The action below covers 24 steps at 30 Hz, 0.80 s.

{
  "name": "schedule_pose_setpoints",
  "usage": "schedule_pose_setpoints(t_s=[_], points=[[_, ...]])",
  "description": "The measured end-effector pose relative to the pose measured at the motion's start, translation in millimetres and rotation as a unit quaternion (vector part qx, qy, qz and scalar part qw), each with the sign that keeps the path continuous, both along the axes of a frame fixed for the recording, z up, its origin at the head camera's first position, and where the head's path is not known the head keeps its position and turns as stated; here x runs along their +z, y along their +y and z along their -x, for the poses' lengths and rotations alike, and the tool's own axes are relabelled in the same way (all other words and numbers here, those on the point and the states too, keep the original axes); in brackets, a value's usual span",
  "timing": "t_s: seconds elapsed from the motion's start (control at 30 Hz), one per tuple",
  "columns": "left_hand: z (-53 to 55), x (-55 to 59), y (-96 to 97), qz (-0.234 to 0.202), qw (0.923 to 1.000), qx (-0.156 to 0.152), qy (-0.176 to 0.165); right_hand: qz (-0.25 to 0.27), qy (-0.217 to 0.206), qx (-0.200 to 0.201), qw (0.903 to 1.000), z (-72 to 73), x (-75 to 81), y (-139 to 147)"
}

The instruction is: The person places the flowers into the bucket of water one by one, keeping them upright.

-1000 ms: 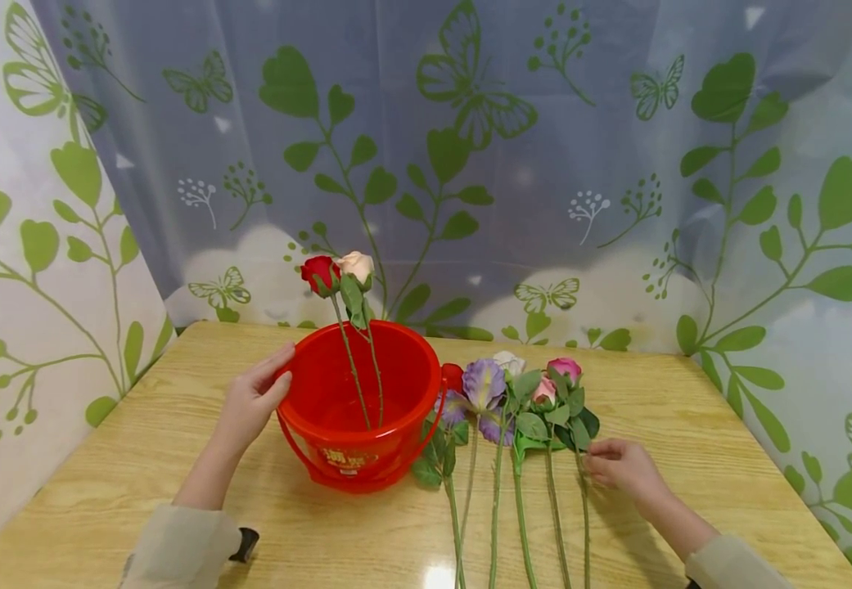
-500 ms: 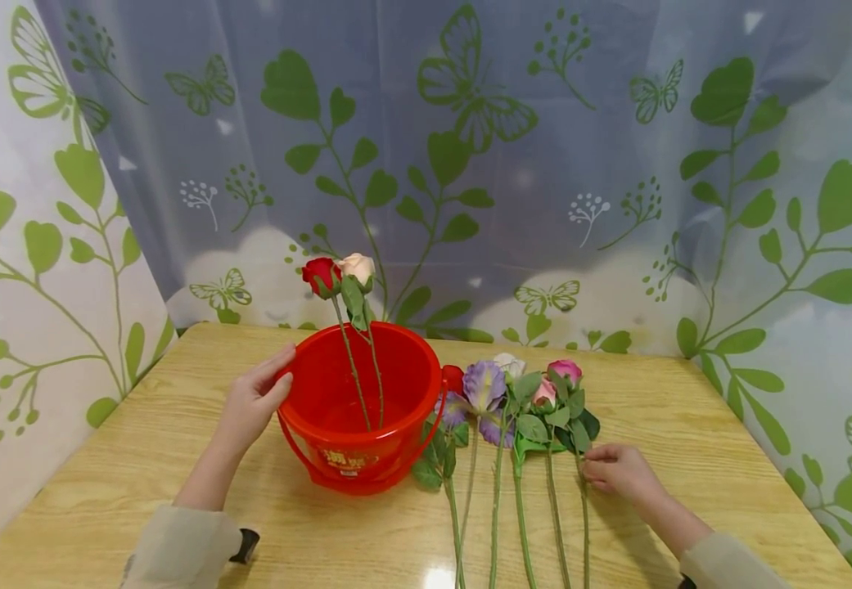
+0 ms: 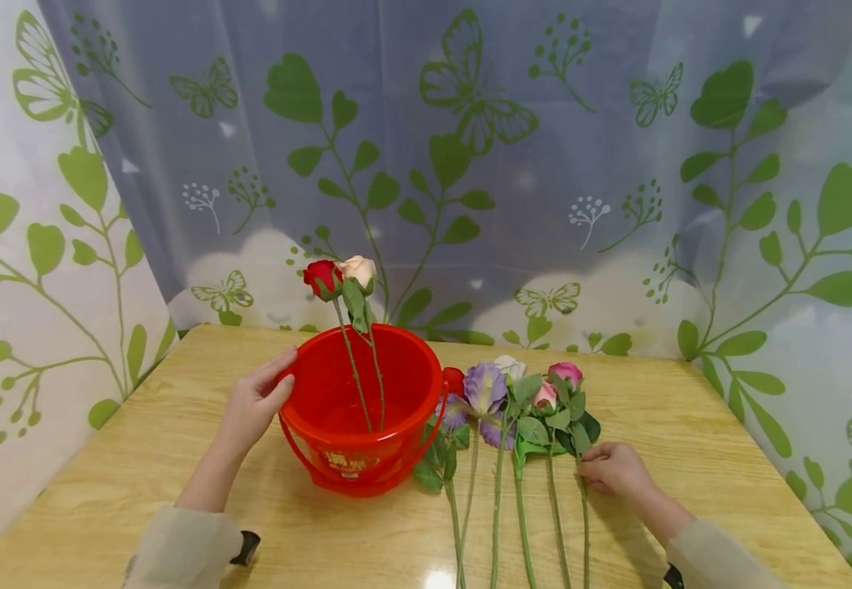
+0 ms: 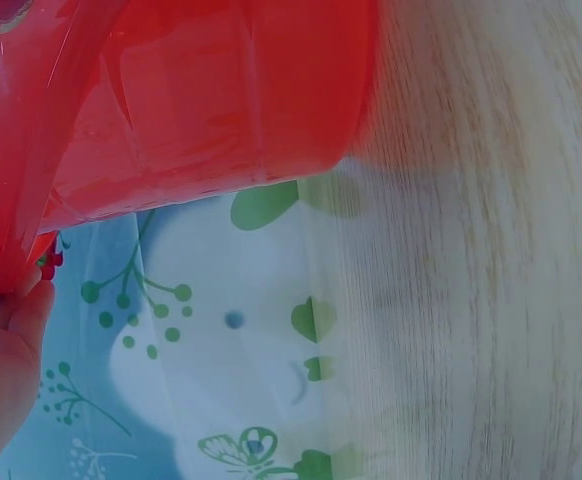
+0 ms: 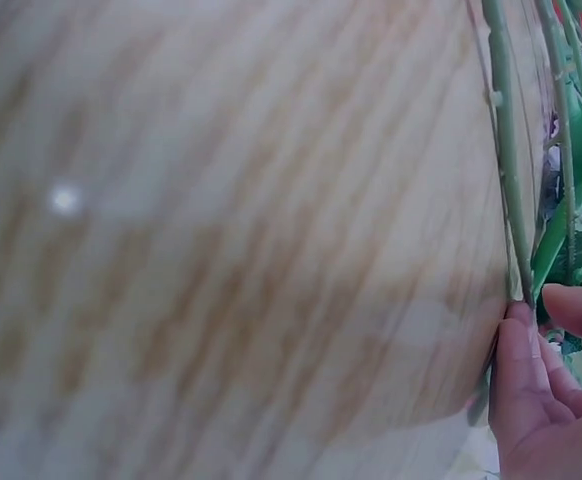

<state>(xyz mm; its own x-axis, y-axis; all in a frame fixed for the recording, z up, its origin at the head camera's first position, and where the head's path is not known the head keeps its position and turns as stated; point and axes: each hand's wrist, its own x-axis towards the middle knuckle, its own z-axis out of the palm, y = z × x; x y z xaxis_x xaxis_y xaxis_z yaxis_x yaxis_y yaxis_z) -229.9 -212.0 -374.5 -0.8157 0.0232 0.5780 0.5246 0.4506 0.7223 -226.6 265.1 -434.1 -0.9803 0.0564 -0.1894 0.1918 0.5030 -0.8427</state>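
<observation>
My left hand holds the left rim of a red plastic bucket, fingers outside and thumb near the edge. In the left wrist view, the fingertips touch the bucket's rim. A red rose and a cream rose stand in the bucket, stems leaning inside. My right hand is at the rightmost flower in a row on the table, pinching its stem just below the leaves. In the right wrist view, thumb and fingers close around that green stem; the exact contact is partly hidden.
Beside the bucket lie several artificial flowers: a purple iris, a white bloom, a pink rose, a deep pink rose and another red bloom. The wooden table meets a patterned curtain behind.
My right hand has shifted slightly left, its fingers drawing onto the rightmost stem. The left hand and bucket stay in place; the head view has tilted a little.
</observation>
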Motion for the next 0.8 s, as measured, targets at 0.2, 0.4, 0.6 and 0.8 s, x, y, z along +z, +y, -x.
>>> schedule_pose_setpoints(t_s=[0.2,0.4,0.6,0.8], points=[[0.8,-1.4,-0.7,-0.004,1.0000,-0.003,0.005,-0.012,0.003,-0.013,0.9998,1.0,-1.9,-2.7],[0.7,-2.1,-0.3,-0.006,1.0000,-0.004,0.007,0.003,-0.004,-0.032,0.9995,1.4,-0.7,-3.4],[0.0,-1.8,0.0,-0.008,0.9999,-0.007,0.004,0.037,-0.016,-0.051,0.9979,1.1,-1.3,0.1],[-3.0,2.4,2.3,-0.012,0.9999,-0.002,0.004,0.074,-0.018,-0.051,0.9958,-0.2,-1.0,3.8]])
